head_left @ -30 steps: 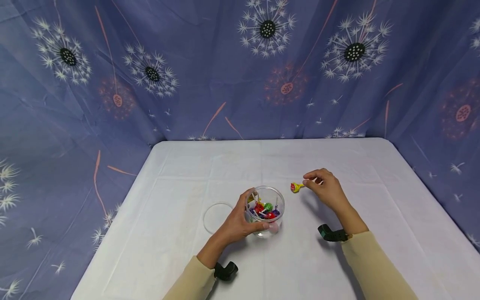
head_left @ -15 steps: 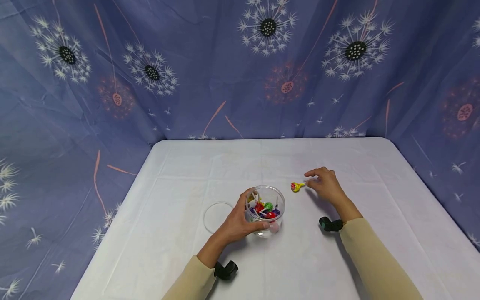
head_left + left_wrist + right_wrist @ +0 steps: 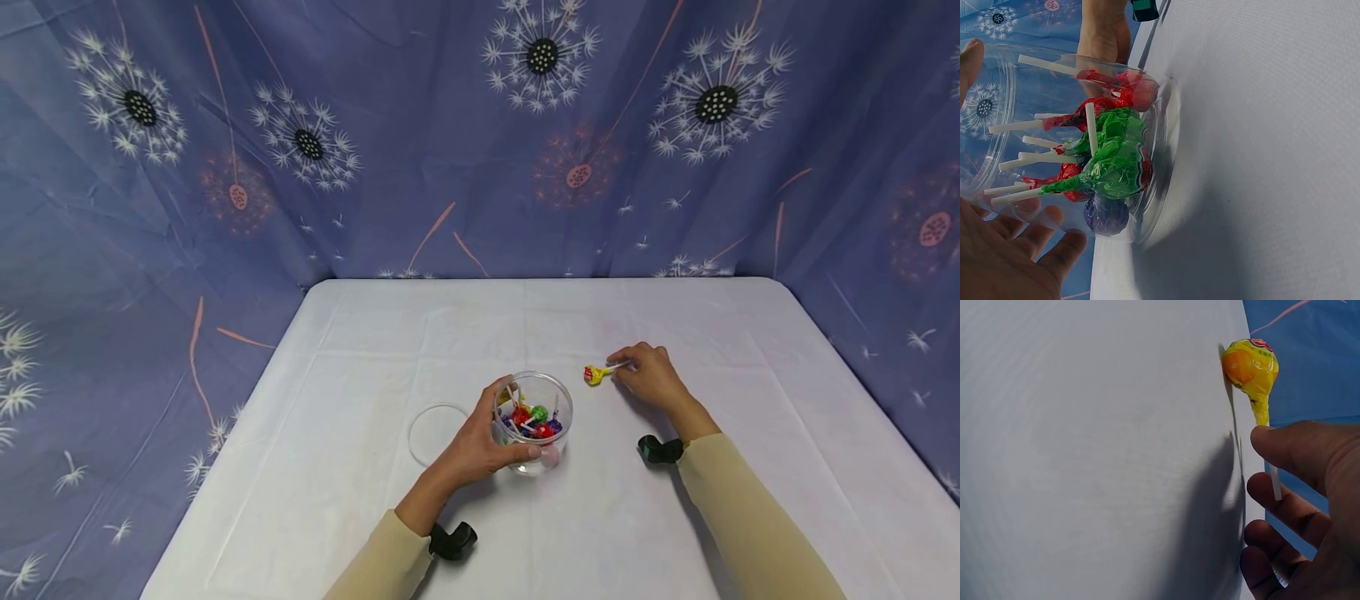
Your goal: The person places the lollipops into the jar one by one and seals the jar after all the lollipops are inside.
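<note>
My left hand [image 3: 472, 446] grips a clear plastic jar [image 3: 532, 458], thumb on the near side and fingers round the far side. Inside are several wrapped lollipops in red, green and purple; in the left wrist view a green lollipop [image 3: 1116, 156] lies against the wall, white sticks toward the open mouth. To the right of the jar, my right hand [image 3: 654, 379] pinches the white stick of a yellow lollipop [image 3: 593, 376]. Its round head, with red and orange print, points left, close to the tabletop. In the right wrist view the thumb [image 3: 1297, 447] crosses the stick.
A clear ring-shaped lid [image 3: 411, 433] lies flat left of the jar, partly behind the left hand. The white cloth-covered table [image 3: 360, 350] ends at a blue dandelion-print curtain [image 3: 420, 150] at the back and sides. A black device is strapped to each wrist.
The right fingers spread apart at the yellow lollipop's stick, then closed on it again farther toward its end. The lollipop barely moved. The left hand and jar stayed in place.
</note>
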Action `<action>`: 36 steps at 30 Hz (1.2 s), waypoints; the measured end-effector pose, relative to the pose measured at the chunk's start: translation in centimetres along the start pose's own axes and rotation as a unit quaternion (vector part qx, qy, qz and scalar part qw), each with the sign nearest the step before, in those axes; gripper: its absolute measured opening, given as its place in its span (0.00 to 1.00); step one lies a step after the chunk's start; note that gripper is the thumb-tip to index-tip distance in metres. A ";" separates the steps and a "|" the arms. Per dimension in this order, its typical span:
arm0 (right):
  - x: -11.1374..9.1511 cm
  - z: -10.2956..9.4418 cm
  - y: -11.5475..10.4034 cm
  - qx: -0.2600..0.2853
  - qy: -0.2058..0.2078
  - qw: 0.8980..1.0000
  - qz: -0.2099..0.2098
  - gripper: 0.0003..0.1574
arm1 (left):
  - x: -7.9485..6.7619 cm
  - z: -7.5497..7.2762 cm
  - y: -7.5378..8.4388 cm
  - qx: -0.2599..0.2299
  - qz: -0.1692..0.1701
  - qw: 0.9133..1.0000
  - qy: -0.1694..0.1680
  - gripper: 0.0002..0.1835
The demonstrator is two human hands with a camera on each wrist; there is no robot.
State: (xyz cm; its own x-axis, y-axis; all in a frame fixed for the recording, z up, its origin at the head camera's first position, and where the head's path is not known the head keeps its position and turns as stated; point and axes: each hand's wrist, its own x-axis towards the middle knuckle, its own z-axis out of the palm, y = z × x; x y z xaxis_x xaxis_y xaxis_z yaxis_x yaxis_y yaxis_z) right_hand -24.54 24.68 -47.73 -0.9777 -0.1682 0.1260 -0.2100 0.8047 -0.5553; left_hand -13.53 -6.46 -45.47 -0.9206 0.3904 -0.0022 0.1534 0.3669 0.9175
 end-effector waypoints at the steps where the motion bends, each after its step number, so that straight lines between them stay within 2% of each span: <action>1: 0.0 0.0 0.0 -0.003 -0.001 1.000 0.003 0.13 | 0.0 0.0 0.0 -0.001 0.000 1.000 -0.001 0.51; 12: -0.7 -0.1 0.5 -0.009 -0.016 1.000 0.016 0.10 | 0.0 0.1 0.2 -0.006 -0.001 1.000 -0.001 0.51; 20: -1.7 -0.4 0.5 0.006 0.002 1.000 0.008 0.10 | 0.0 0.1 0.2 -0.002 -0.004 1.000 0.001 0.52; 29: -3.1 -1.3 -1.8 0.041 0.045 0.998 0.016 0.10 | 0.0 0.0 0.1 -0.005 -0.002 1.000 0.000 0.52; 36: -4.3 -1.9 -4.3 0.087 0.080 0.993 0.000 0.13 | -0.1 0.0 0.2 -0.007 -0.003 1.000 0.002 0.51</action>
State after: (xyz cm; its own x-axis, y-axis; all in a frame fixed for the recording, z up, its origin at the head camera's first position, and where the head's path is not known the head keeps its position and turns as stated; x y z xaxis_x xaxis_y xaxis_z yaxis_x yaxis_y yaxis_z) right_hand -19.38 23.07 -44.34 -0.9667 -0.0648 0.2474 -0.2223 0.6911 -0.6877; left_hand -13.44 -6.40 -45.28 -0.9226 0.3857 -0.0058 0.1435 0.3571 0.9230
